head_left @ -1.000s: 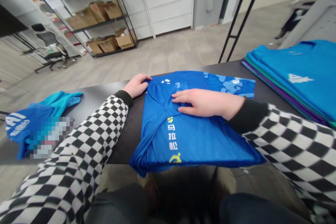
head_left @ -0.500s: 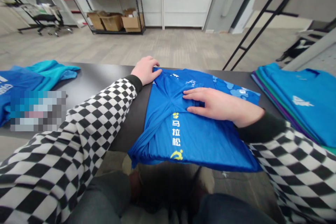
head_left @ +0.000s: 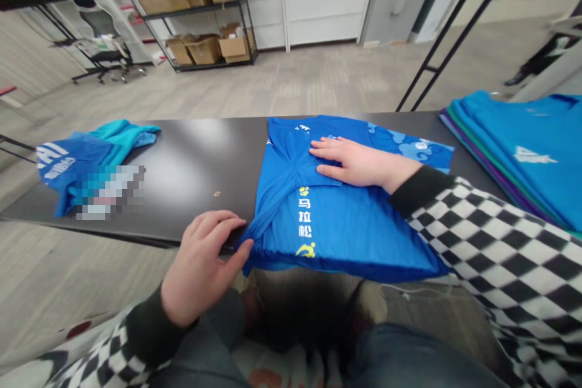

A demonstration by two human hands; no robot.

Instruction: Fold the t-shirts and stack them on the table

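1. I see the blue shirt (head_left: 354,224) spread on the black table (head_left: 195,163), its near hem (head_left: 354,268) drooping over the edge at the shirt's six o'clock.
2. The right hand (head_left: 357,160) lies on the cloth toward twelve, fingers extended and slightly spread, fabric directly beneath them.
3. The left hand (head_left: 207,260) is at eight, thumb and fingers parted beside the bunched corner (head_left: 255,245); I can't tell whether they touch it.
4. The fabric looks thin, smooth, faintly shiny, creased diagonally; a cloud-patterned sleeve (head_left: 411,145) points to two.
5. A neat stack of folded shirts (head_left: 541,185) sits at three, a crumpled heap of clothing (head_left: 86,157) at nine.
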